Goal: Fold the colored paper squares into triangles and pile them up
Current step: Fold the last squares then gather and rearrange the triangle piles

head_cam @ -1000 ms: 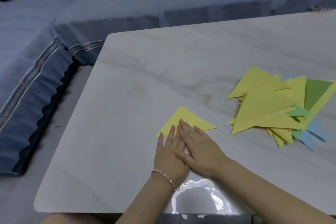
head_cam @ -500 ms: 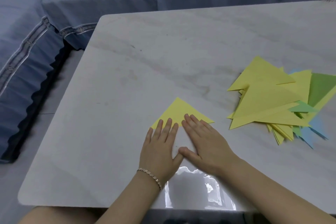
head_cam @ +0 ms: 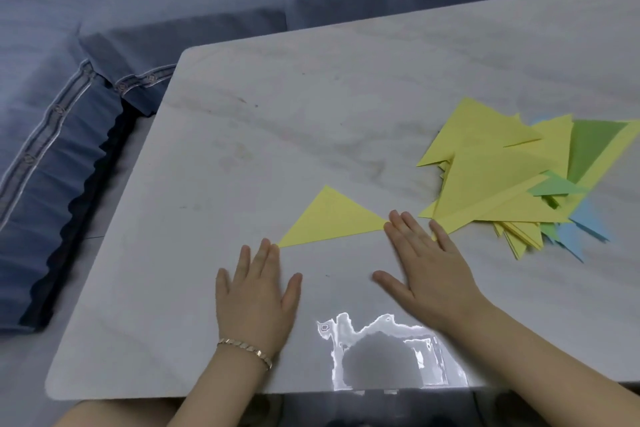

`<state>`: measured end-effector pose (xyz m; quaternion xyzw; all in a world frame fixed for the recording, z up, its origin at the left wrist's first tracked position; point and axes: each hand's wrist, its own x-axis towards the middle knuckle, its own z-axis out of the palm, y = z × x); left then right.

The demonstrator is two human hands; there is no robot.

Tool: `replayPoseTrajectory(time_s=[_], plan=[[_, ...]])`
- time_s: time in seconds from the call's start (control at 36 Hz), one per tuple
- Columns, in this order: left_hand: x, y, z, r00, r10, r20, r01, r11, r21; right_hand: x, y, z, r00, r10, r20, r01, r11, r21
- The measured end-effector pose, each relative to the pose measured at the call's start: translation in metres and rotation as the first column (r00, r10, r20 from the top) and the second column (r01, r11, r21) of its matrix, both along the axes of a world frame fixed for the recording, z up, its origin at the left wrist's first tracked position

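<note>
Both flat, fingers straight, nothing gripped: left hand (head_cam: 256, 291) fingertips touch the left tip of the yellow triangle (head_cam: 332, 218), right hand (head_cam: 426, 263) fingertips touch its right tip. Triangle lies towards the table (head_cam: 277, 97) front edge. Pile (head_cam: 502, 184) of folded triangles sits near the right edge, cut off by the frame; lower green and blue sheets are mostly covered.

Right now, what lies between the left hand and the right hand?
In the head view, the yellow triangle lies between the left hand and the right hand; nearer the wrists, only bare table.
</note>
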<state>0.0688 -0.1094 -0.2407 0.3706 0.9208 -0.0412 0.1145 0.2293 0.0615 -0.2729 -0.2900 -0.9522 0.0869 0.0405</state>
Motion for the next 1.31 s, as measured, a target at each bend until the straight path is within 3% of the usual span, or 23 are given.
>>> replayPoseTrajectory(time_s=[0.08,0.17,0.22,0.31,0.44,0.53,0.58,0.67,0.78,0.86,1.0,1.08,1.19,1.31], plan=[[-0.003,0.011,0.015,0.999,0.051,0.016,-0.052,0.998,0.025,0.001,-0.003,-0.002,0.998,-0.057,-0.02,0.057,0.998,-0.015],[-0.01,0.036,0.026,0.991,0.135,0.0,-0.133,0.98,0.146,0.002,-0.003,-0.003,0.997,-0.067,-0.033,0.066,0.998,-0.018],[-0.015,0.052,0.029,0.974,0.204,0.093,-0.221,0.944,0.246,0.002,-0.002,-0.002,0.996,-0.058,-0.068,0.056,0.998,-0.025],[-0.022,0.071,0.024,0.928,0.247,0.279,-0.317,0.916,0.244,0.008,-0.005,0.005,0.983,-0.057,-0.174,0.051,0.998,-0.035],[-0.031,0.078,0.015,0.878,0.199,0.436,-0.367,0.863,0.346,0.027,0.012,0.031,0.88,-0.152,-0.451,0.123,0.988,-0.093],[-0.036,0.078,0.014,0.868,0.122,0.481,-0.33,0.866,0.375,0.033,0.05,0.048,0.842,-0.215,-0.495,0.208,0.976,-0.07],[-0.047,0.076,0.018,0.883,0.092,0.461,-0.294,0.872,0.39,0.033,0.075,0.059,0.849,-0.261,-0.46,0.251,0.964,-0.084],[-0.078,0.07,0.03,0.913,0.132,0.386,-0.309,0.841,0.443,0.028,0.105,0.071,0.902,-0.322,-0.288,0.295,0.946,-0.132],[-0.121,0.052,0.038,0.928,0.201,0.314,-0.331,0.834,0.442,0.021,0.121,0.073,0.95,-0.309,-0.038,0.305,0.95,-0.072],[-0.133,0.041,0.031,0.951,0.243,0.191,-0.303,0.849,0.433,0.015,0.122,0.072,0.946,-0.324,0.017,0.324,0.945,-0.032],[-0.106,0.043,0.021,0.999,0.046,0.029,-0.054,0.827,0.559,0.012,0.116,0.078,0.944,-0.299,-0.141,0.294,0.954,-0.058],[-0.073,0.04,0.019,0.993,-0.068,-0.093,0.113,0.728,0.676,0.003,0.098,0.094,0.93,-0.208,-0.301,0.153,0.968,-0.197],[-0.03,0.034,0.02,0.987,-0.116,-0.115,0.162,0.591,0.79,-0.018,0.063,0.103,0.887,-0.118,-0.446,-0.036,0.946,-0.323],[-0.004,0.03,0.011,0.967,-0.213,-0.137,0.241,0.607,0.757,-0.042,0.034,0.077,0.893,-0.02,-0.449,-0.186,0.893,-0.41]])
